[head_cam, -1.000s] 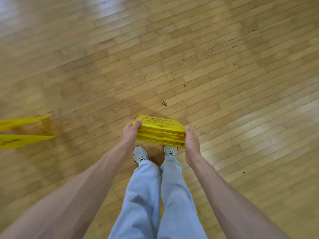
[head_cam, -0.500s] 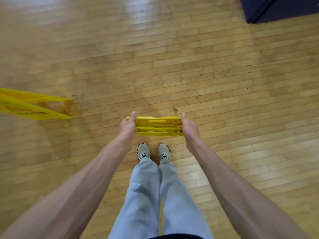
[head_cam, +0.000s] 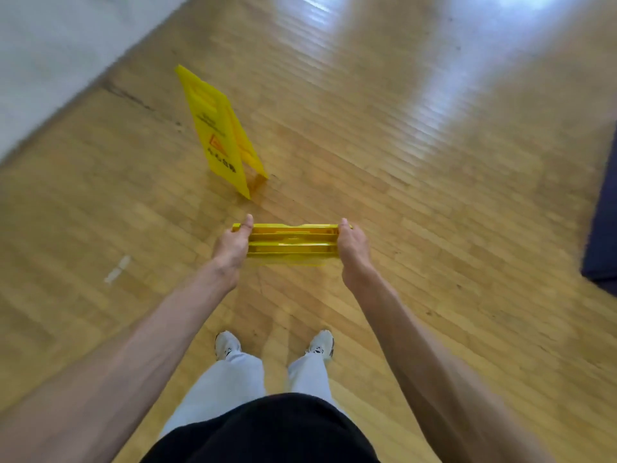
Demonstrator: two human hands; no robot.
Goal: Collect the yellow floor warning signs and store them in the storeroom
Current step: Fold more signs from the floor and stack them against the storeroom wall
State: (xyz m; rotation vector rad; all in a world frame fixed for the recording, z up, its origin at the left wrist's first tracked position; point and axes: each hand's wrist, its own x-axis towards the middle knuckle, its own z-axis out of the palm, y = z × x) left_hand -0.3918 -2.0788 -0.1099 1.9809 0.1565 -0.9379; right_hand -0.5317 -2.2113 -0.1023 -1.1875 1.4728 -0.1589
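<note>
I hold a folded yellow floor warning sign (head_cam: 293,244) edge-on and level in front of me. My left hand (head_cam: 231,248) grips its left end and my right hand (head_cam: 353,250) grips its right end. A second yellow warning sign (head_cam: 220,138) stands unfolded on the wooden floor, just beyond and slightly left of the held one, with a red triangle and black writing on its face.
A pale wall or ledge (head_cam: 50,61) runs along the upper left. A dark blue mat (head_cam: 602,228) lies at the right edge. A white mark (head_cam: 117,269) is on the floor to my left. My feet stand below the held sign.
My view has swung left: the standing sign moved from the far left edge to ahead of me. The wall came into view. My feet have stepped apart. Both hands still hold the folded sign.
</note>
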